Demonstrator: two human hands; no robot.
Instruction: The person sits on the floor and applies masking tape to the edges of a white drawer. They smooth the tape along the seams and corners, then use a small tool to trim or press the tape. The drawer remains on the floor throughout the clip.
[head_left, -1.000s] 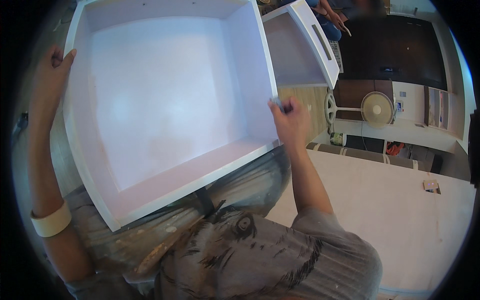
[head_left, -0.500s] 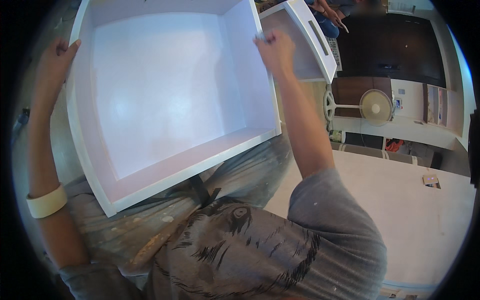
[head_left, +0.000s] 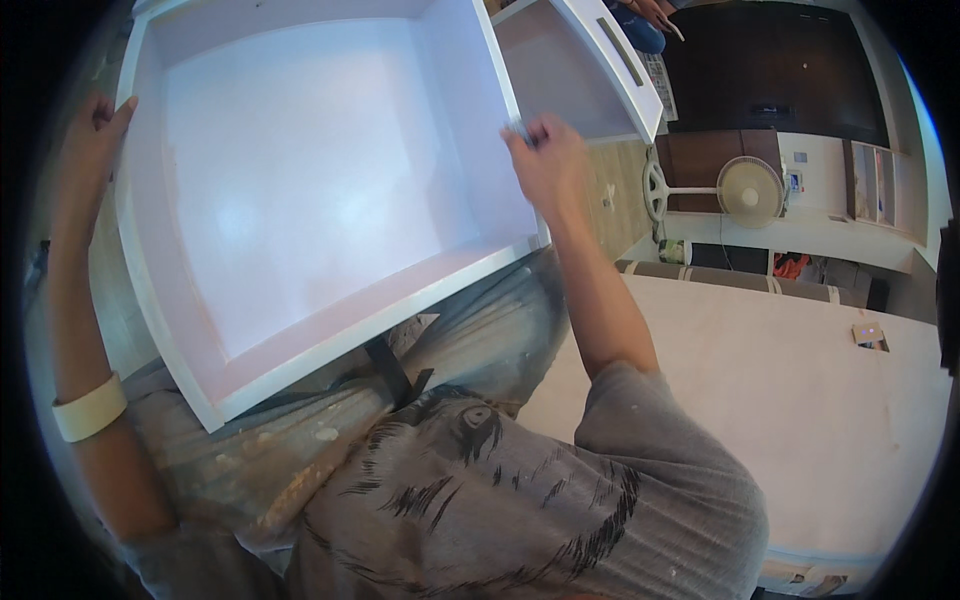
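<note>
A white, shallow, open-topped drawer (head_left: 300, 200) lies tilted across my lap, its inside facing up. At its left wall, my left hand (head_left: 98, 135) is closed with curled fingers, the thumb resting on the top edge. My right hand (head_left: 550, 165) pinches a small grey piece that looks like folded sandpaper (head_left: 519, 131) against the top edge of the right wall. Blur and my fingers hide most of that piece. A cream roll of tape (head_left: 90, 407) sits round my left forearm like a bracelet.
Beyond my right hand stands another white drawer (head_left: 570, 70) with a dark handle slot. A pale board (head_left: 740, 420) spreads at right. Farther off are a standing fan (head_left: 750, 191), a dark door (head_left: 780, 75) and another person's hand (head_left: 655, 14).
My right hand has slid along the drawer's right edge toward me with the small grey piece. The left hand stays at the left edge. The view has shifted slightly.
</note>
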